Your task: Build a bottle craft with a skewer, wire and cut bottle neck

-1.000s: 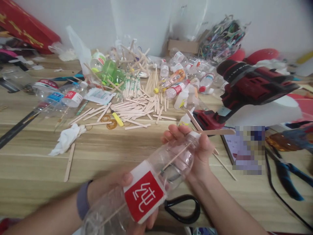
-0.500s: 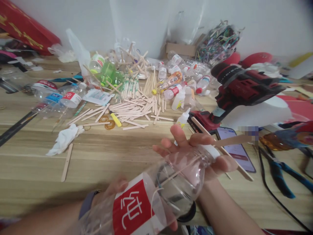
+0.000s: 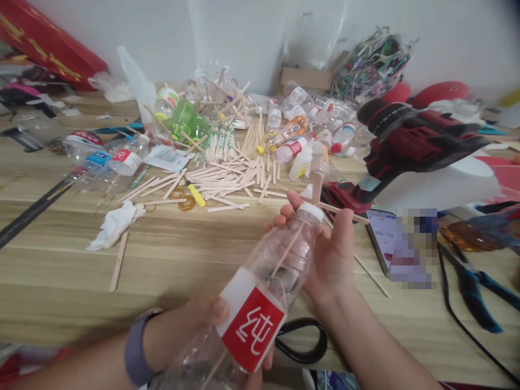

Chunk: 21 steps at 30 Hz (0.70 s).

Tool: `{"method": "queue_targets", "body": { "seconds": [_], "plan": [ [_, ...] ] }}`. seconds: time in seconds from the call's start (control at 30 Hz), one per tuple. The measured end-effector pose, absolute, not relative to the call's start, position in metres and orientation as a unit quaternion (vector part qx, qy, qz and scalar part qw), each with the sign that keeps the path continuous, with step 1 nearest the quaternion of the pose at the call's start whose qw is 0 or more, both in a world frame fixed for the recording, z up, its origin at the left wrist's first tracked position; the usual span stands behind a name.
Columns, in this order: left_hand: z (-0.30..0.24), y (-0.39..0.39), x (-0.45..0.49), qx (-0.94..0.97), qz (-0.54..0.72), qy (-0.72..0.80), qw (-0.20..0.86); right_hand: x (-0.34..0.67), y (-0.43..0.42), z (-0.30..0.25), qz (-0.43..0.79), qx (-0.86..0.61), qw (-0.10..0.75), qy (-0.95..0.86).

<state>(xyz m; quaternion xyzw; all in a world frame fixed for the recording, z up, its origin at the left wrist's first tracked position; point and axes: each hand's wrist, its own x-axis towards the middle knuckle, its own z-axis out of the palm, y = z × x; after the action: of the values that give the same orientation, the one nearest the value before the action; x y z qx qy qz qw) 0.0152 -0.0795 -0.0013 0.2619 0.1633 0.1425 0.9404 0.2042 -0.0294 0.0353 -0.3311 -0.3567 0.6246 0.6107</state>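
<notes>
A clear plastic bottle with a red and white label lies tilted across my view, its white cap pointing up and away. My left hand is wrapped round the label and body. Behind the neck, my right hand cups the bottle, fingers curled on the far side and thumb raised beside the cap. Crossed flat wooden craft sticks stand just beyond the cap. Inside the bottle a thin wooden stick runs lengthwise, with a rubber band near its middle; its far end is hidden by the label.
Loose craft sticks and several plastic bottles cover the back of the table. At right are a red and black drill, a phone and pliers. A crumpled tissue and a yellow-handled tool lie left.
The bottle has turned more upright in view and its cap has moved left. My right hand has shifted left with it, and the crossed sticks have turned.
</notes>
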Motion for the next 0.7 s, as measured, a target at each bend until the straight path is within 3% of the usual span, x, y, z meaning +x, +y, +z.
{"method": "queue_targets", "body": {
  "seconds": [0.23,0.43,0.57,0.7],
  "plan": [
    [-0.003,-0.076,0.015,0.190,0.134,0.114,0.966,0.197,-0.028,0.032,0.649,-0.316,0.642,-0.259],
    [-0.013,-0.075,0.026,0.125,0.115,0.039,0.985,0.200,-0.030,0.034,0.661,-0.245,0.651,-0.282],
    [0.018,-0.066,0.019,0.256,0.124,0.183,0.941,0.201,-0.025,0.033,0.650,-0.300,0.648,-0.259],
    [0.064,-0.051,0.010,0.480,0.150,0.335,0.797,0.199,-0.020,0.031,0.656,-0.358,0.634,-0.198]
  ]
}}
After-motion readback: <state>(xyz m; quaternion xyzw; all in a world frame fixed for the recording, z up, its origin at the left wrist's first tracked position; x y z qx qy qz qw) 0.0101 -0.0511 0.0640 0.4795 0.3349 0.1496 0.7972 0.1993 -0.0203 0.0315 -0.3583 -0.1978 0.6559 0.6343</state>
